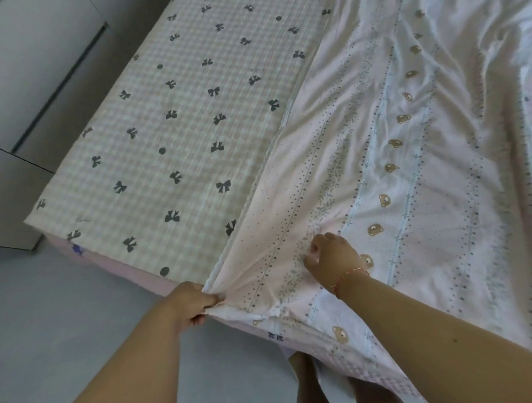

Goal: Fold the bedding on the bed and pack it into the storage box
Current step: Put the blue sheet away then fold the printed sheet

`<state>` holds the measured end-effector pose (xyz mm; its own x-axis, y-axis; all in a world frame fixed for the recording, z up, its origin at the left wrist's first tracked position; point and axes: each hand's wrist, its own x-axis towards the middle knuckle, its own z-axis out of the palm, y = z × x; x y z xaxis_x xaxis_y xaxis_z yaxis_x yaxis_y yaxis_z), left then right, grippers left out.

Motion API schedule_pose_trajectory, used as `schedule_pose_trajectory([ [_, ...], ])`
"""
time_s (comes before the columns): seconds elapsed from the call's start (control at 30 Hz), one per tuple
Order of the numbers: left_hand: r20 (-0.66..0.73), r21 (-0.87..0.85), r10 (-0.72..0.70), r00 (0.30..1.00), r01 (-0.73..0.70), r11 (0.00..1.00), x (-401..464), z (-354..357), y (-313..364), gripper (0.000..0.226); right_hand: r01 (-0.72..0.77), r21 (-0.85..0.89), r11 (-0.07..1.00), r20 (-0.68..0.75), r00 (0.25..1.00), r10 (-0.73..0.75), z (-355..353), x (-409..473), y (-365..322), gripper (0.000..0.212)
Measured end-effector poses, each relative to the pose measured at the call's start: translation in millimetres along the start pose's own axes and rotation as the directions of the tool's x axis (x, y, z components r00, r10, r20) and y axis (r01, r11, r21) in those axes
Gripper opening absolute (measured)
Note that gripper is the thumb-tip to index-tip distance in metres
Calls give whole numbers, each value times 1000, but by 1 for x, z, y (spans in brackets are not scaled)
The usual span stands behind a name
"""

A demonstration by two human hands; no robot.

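**Item: bedding corner in hand, fold being set up**

Left hand, nearest the camera at the foot edge of the bed: fingers and thumb are curled tight round the bunched corner of the bedding, so that corner is firmly gripped.

Right hand: rests on the bedding just beyond the corner, knuckles up, fingers bent down into the cloth. Whether it pinches a fold or only presses cannot be told. A thin red bracelet sits on that wrist.

Bedding: pale pink and white, printed with rows of bears, dots and leaf stripes. It lies spread over the right part of the bed, creased, its near edge hanging over the foot. Its long left edge runs away from the gripped corner.

Checked sheet: bow print, uncovered on the left part of the bed.

Storage box: not in view.

Grey floor: below the bed's foot.

Handling note, as a judgement: the fold looks barely begun. Keep the corner tight, draw the long edge straight before carrying it across, and smooth creases outward with the right hand first. Lift the corner high enough that the hanging edge does not drag. Match corner to corner, or the folded stack will likely turn out skewed.
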<state>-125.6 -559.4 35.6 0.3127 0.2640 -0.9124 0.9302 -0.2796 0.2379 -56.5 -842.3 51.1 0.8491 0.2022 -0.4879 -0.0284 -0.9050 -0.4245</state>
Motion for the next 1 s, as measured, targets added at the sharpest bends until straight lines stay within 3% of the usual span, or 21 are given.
schedule_pose_trajectory([
  [0.2, -73, -10, 93, 993, -94, 996, -2, 6, 0, 33, 25, -13, 1000, 279, 960, -21, 23, -41, 19, 31],
  [0.27, -94, 39, 139, 986, -136, 990, -6, 12, 6, 32, -17, 38, 999, 298, 954, 5, 23, -47, 24, 25],
  [0.37, -143, 78, 186, 972, -176, 981, -8, 17, 16, 35, -21, 71, 997, 334, 943, -3, 19, -51, 27, 37],
  [0.53, -161, 139, 217, 963, -196, 971, -15, 22, 21, 32, 76, -103, 992, 385, 923, -31, 20, -70, 52, 53],
  [0.73, -206, 176, 237, 949, -202, 963, -23, 29, 20, 30, 26, -104, 994, 308, 951, 7, 21, -92, 83, 54],
  [0.87, -193, 192, 276, 942, -240, 952, -20, 39, 17, 26, -276, 239, 931, 231, 947, 222, 23, -105, 90, 28],
  [0.93, -175, 191, 294, 940, -260, 946, -16, 41, 16, 26, -419, 500, 758, 143, 903, 404, 26, -116, 95, 31],
  [1.0, -157, 182, 295, 943, -266, 947, -9, 42, 14, 30, -486, 676, 555, 59, 785, 616, 33, -128, 104, 35],
])
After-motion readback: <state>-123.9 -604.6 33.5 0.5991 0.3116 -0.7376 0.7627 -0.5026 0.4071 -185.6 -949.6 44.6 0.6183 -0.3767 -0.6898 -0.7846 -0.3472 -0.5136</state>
